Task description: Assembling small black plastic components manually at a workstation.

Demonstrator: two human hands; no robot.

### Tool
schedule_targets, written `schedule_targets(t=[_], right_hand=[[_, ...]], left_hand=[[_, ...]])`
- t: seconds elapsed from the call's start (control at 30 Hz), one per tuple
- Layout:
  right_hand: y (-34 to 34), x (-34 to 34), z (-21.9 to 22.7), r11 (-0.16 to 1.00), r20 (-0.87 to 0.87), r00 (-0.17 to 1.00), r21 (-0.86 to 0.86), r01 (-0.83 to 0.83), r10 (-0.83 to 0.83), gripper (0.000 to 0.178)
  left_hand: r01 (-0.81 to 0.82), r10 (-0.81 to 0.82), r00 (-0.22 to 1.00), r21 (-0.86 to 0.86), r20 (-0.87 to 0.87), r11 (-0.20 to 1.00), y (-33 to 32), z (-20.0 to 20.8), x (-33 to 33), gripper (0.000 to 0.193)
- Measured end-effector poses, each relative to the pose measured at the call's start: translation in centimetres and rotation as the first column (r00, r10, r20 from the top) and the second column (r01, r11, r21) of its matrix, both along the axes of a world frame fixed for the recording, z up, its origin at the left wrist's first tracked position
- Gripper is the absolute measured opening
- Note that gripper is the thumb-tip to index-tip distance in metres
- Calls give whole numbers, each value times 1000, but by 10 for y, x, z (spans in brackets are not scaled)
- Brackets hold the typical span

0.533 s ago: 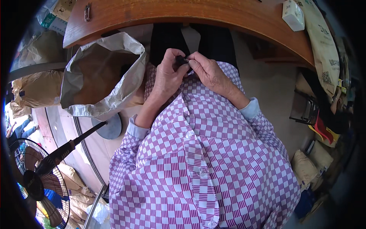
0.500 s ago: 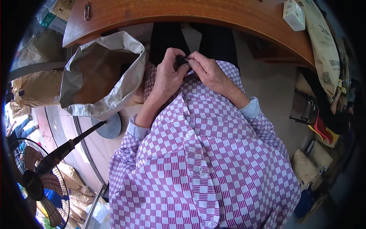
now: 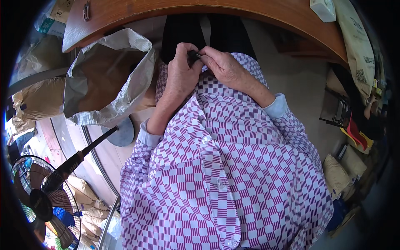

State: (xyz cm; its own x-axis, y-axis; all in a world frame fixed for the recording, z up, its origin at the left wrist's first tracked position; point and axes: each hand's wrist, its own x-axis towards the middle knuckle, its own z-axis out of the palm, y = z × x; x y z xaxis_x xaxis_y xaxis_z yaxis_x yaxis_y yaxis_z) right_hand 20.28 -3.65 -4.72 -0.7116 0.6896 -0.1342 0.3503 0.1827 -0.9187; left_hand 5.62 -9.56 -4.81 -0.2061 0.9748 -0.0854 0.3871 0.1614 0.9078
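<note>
Both hands meet above my lap, in front of the checked purple-and-white shirt [image 3: 229,158]. Between the thumb and curled fingers of my left hand [image 3: 181,75] sits a small black object [image 3: 193,56], mostly covered, so its kind cannot be made out. My right hand [image 3: 227,70] pinches at its right side, where a slim greyish bit shows against the fingertips. Dark trousers [image 3: 183,31] lie just beyond the hands. To the left of my left hand stands a wide-mouthed silvery woven sack [image 3: 143,79], its brown inside showing.
A brown wooden table [image 3: 166,7] curves across the far side, with small thread snips [image 3: 86,11] at its left and a white box [image 3: 323,10] at its right. A fan [image 3: 41,204] stands at lower left. Paper bags [image 3: 39,98] and a folded black chair [image 3: 335,110] flank me.
The view has tilted slightly, so the table and hands sit higher in the picture. Both hands keep the same pinching hold on the black object, with only small finger shifts.
</note>
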Motion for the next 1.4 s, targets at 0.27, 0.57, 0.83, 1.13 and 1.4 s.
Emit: schedule_targets(t=[0.27,0.57,0.83,1.13,1.4], right_hand=[[-3,-13,-10,981,-114,992,179,77,-57,15],[7,-9,2,980,-242,953,-126,155,-182,21],[12,-3,3,845,-391,878,-534,28,-276,16],[10,1,7,760,-352,912,-646,-74,-210,25],[8,8,8,935,-282,948,-352,43,-149,26]], left_hand=[[-75,76,971,12,-226,997,-2,5,4,29],[-123,66,539,1,840,992,1,9,-22,20],[95,67,265,-96,962,991,-5,6,-23,39],[281,-105,309,15,945,960,-8,3,-21,36],[254,-223,784,29,579,967,-10,20,-7,40]])
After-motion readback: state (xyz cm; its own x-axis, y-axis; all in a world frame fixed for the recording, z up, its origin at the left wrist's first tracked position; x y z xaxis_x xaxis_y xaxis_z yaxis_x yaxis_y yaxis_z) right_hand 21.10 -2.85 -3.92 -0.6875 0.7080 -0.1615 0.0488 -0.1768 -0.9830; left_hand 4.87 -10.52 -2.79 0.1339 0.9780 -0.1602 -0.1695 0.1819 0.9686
